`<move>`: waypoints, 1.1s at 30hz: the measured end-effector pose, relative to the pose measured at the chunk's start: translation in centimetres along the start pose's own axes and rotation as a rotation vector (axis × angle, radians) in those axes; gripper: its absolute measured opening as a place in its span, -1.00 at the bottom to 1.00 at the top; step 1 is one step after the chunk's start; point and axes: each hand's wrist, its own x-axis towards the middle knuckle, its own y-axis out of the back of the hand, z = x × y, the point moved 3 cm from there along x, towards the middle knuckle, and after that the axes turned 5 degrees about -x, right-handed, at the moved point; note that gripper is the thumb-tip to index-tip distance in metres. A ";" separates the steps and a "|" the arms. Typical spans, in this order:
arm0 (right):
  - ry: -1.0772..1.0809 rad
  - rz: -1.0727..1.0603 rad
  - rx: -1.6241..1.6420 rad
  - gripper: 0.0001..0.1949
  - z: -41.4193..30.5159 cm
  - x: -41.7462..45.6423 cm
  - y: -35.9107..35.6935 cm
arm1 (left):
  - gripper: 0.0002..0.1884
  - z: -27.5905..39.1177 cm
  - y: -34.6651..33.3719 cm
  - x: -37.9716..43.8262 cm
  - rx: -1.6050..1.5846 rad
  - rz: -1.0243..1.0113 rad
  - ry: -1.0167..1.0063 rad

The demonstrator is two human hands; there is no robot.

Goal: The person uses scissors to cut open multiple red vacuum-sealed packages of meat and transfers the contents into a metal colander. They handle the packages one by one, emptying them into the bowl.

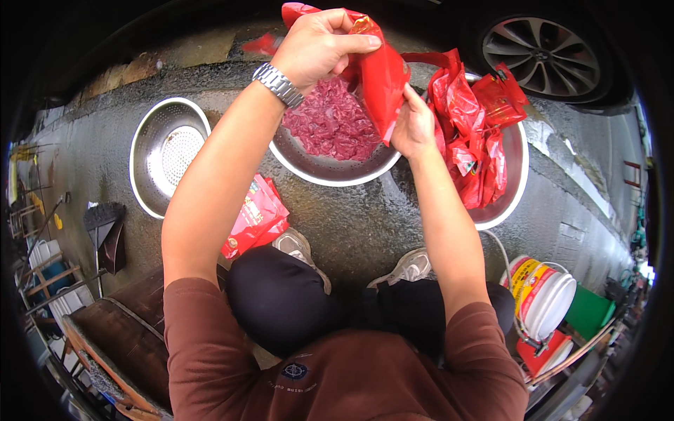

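My left hand (324,47), with a metal-band watch at the wrist, pinches the upper edge of a red plastic bag (383,79). Against the bag's lower right side rests my right hand (416,123), its fingers partly behind the plastic. Beneath the bag, a perforated metal basin (337,176) holds a heap of sliced raw red meat (337,123). Whether anything is inside the bag cannot be seen. Several crumpled red bags (466,142) lie in another metal basin (518,173) at the right.
An oval metal colander (181,152) stands at the left on wet ground. Flat red packets (258,216) lie by my shoe. A car wheel (541,57) is at the upper right, a white bucket (550,300) at the lower right, a broom (102,218) at the left.
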 end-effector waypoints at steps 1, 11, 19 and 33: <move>0.070 0.006 -0.043 -0.82 -0.5 0.3 -1.2 | -0.85 0.2 0.6 -0.2 -0.057 0.008 -0.026; 0.394 -0.111 -1.016 -0.81 -9.2 -0.4 -12.0 | -0.66 -10.9 4.3 -5.2 -1.097 0.038 0.230; 0.414 -0.215 -1.358 -0.77 -10.9 0.5 -14.6 | -0.86 -12.6 2.5 -6.0 -1.195 0.010 0.314; 0.383 -0.062 -1.222 -0.82 -12.1 -2.2 -18.4 | -0.82 -13.0 1.1 -6.7 -1.228 -0.180 0.356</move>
